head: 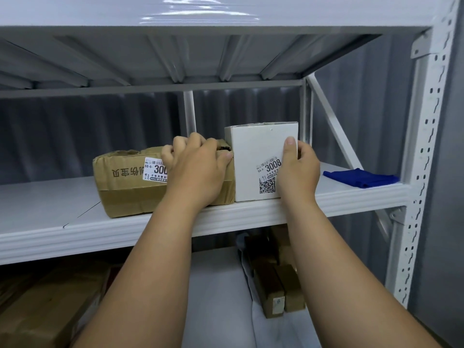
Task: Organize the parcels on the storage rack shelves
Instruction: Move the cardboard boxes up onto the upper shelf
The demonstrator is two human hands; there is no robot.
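With my left hand [194, 167] curled over the top of the brown parcel [140, 182] and my right hand [298, 172] pinching the white box [261, 162] just right of it, I steady both on the shelf [351, 197], probably to line up their labels.
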